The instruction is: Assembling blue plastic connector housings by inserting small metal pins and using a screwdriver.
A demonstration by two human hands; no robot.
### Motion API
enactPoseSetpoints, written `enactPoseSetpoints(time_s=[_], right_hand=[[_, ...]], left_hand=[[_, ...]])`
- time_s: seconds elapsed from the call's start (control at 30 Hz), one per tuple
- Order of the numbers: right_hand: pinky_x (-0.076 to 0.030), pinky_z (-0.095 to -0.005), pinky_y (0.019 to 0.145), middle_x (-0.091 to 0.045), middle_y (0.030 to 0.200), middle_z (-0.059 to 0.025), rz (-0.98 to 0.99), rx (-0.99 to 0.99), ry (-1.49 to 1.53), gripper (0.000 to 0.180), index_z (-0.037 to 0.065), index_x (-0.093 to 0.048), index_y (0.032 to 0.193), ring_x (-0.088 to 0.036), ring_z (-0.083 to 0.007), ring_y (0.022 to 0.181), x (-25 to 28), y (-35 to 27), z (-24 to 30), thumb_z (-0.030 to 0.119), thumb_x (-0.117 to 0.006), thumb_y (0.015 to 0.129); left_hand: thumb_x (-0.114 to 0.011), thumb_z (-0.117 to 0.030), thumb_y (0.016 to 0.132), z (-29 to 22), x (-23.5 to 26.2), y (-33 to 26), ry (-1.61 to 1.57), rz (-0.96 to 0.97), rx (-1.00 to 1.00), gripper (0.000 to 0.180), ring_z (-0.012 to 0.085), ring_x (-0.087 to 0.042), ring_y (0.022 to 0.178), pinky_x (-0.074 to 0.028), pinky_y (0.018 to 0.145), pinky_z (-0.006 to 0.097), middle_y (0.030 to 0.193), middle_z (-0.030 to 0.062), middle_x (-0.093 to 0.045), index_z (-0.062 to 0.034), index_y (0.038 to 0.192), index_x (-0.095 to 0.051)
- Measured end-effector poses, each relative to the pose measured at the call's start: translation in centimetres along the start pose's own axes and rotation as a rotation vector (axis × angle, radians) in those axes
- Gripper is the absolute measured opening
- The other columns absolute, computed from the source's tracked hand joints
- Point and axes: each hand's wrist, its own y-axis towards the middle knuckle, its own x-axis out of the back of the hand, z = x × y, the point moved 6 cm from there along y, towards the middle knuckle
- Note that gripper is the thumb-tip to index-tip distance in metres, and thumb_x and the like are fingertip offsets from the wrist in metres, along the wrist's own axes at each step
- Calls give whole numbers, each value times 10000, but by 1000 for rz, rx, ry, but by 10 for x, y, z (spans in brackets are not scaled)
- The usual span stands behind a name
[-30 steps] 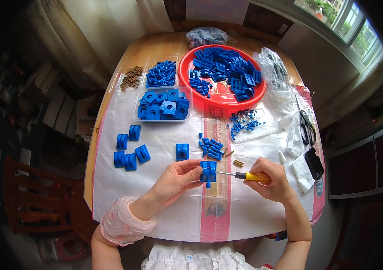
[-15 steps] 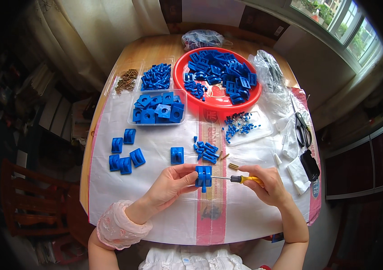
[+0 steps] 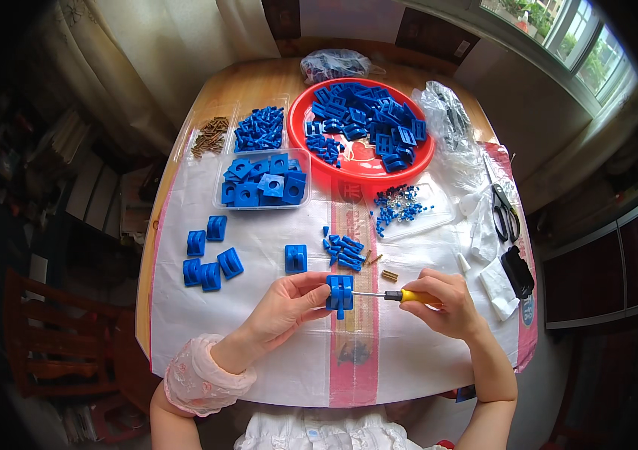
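Pinched between the thumb and fingers of my left hand (image 3: 287, 306) is a blue plastic part (image 3: 340, 292) with raised curved ribs and a narrow tab sticking out below. My right hand (image 3: 445, 301) grips the yellow and black handle of a screwdriver (image 3: 394, 296). Its metal shaft points left, and the tip meets the right side of the blue part; the exact contact is too small to see. Just beyond my left hand sits a similar blue part (image 3: 296, 258). Small blue pieces (image 3: 347, 255) lie in a heap past the screwdriver, with brass pins (image 3: 389, 275) beside them.
Several finished-looking blue parts (image 3: 211, 275) rest at the left. Behind are a clear box of square blue plates (image 3: 308, 187), a red basin (image 3: 429, 169) of blue parts, and a tray of brass screws (image 3: 211, 136). Black scissors (image 3: 505, 214) and a white cloth (image 3: 498, 291) lie right.
The fingers of my right hand have curled closer round the screwdriver handle; the forefinger, stretched out before, is now bent. The blue part stays in my left hand, and the whole view has shifted slightly.
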Motion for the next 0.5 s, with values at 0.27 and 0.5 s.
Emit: enactPoseSetpoints(time_s=[0.27, 0.5], right_hand=[[-505, -319, 540, -695, 811, -74, 66, -87, 36, 255, 39, -669, 1013, -671, -221, 600, -4, -3, 0, 124, -835, 839], [-528, -322, 556, -653, 835, -91, -21, -10, 79, 325, 27, -632, 1012, -698, -215, 697, -2, -2, 1, 27, -861, 780]], left_hand=[[-671, -189, 1022, 2, 1, 0, -10, 1, 8, 321, 125, -689, 1105, -577, 974, 312, 1187, 36, -732, -71, 1321, -668], [-672, -184, 1021, 4, 3, 2, -14, -2, 14, 324, 123, -688, 1103, -577, 976, 312, 1182, 35, -733, -73, 1325, -665]])
